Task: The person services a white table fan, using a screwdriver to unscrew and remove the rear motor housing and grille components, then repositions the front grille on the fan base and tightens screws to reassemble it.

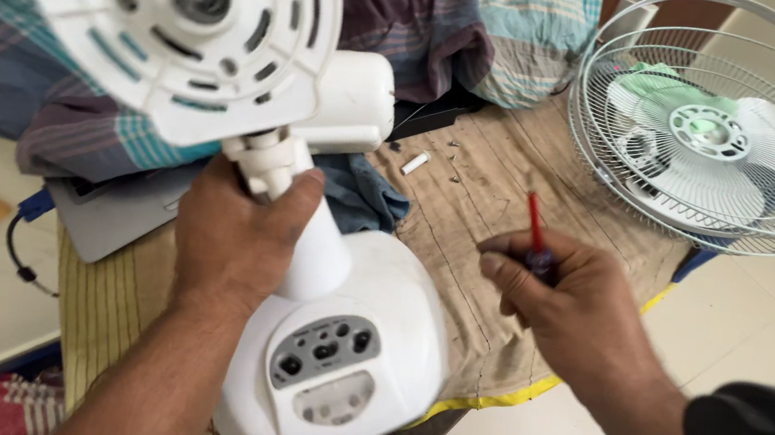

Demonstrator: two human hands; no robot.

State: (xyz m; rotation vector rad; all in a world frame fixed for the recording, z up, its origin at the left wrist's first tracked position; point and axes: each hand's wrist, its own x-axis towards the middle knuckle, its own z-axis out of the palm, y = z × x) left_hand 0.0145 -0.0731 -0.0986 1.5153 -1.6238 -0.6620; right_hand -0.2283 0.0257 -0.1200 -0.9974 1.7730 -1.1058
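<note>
The left hand (pixel 230 237) is clamped around the white neck of a table fan (pixel 331 340), just under the motor housing (pixel 174 20), whose front shows the bare shaft and vent slots. The fan base, w/ grey button panel facing up, lies at the near edge of a brown mat (pixel 500 193) on the floor. The right hand (pixel 567 296) is closed on a red-shaft screwdriver (pixel 536 229), tip pointing up and away, near the base but apart from it.

The blade and wire guard assembly (pixel 717 141) sits at the far right corner of the mat, well apart from both hands. A small white cylindrical part (pixel 415 162) and some tiny pieces, maybe screws, lie on the mat approx. in the middle far side. A striped cloth (pixel 493 22) is heaped behind, and a grey flat panel (pixel 119 207) lies under the left forearm side.

Judgement: the work looks like dismantling the fan body. To do it well, the left hand should keep the neck steady so the heavy head does not swing, and the screwdriver must sit square in the screw head before turning, w/ loose screws kept together on the mat.
</note>
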